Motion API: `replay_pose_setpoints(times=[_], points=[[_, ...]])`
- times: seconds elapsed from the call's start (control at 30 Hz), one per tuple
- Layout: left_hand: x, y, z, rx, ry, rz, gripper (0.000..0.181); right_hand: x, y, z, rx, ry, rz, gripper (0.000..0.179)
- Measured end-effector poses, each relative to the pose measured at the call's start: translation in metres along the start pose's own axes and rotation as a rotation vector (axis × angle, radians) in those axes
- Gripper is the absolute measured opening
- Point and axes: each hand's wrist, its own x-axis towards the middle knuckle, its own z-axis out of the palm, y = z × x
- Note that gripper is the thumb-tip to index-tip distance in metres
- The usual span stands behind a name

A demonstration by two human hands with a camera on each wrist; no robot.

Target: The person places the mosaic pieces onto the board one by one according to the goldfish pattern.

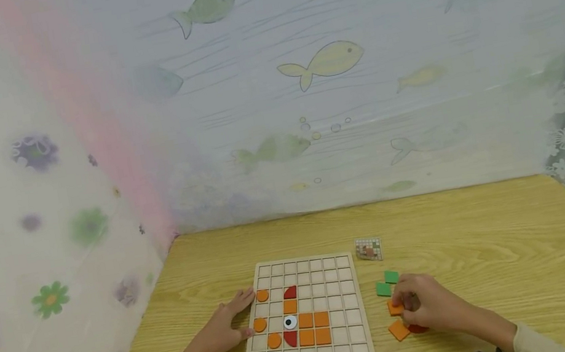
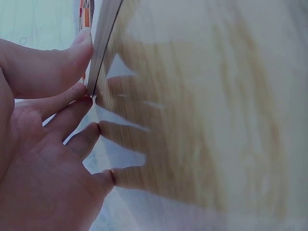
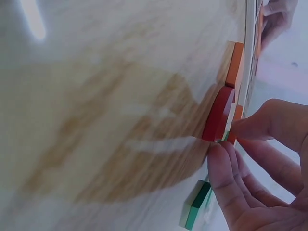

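Observation:
A wooden grid board lies on the table, with orange squares, orange discs, red quarter-round pieces and a white eye disc in its cells. My left hand rests at the board's left edge, fingers fairly straight, thumb touching the rim. Right of the board, my right hand pinches an orange square tile between thumb and finger, low over the table. Below the fingers lie another orange square and a red piece, partly covered by the hand.
Two green tiles lie just beyond my right fingers. A small picture card with a grid pattern sits past the board's top right corner. Fish-patterned sheeting hangs behind the wood-grain table, and flowered sheeting hangs at left.

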Motion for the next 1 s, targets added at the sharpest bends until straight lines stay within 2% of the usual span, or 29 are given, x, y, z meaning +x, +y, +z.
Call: replay_pose_setpoints(times=[0.43,1.0], points=[[0.0,-0.002,0.001,0.012,0.007,-0.001,0.072,0.009,-0.005,0.003,0.011,0.032,-0.032,0.019],[0.0,-0.002,0.0,0.003,-0.001,0.014,0.072,0.031,-0.02,0.014,0.014,0.023,-0.078,0.02]])
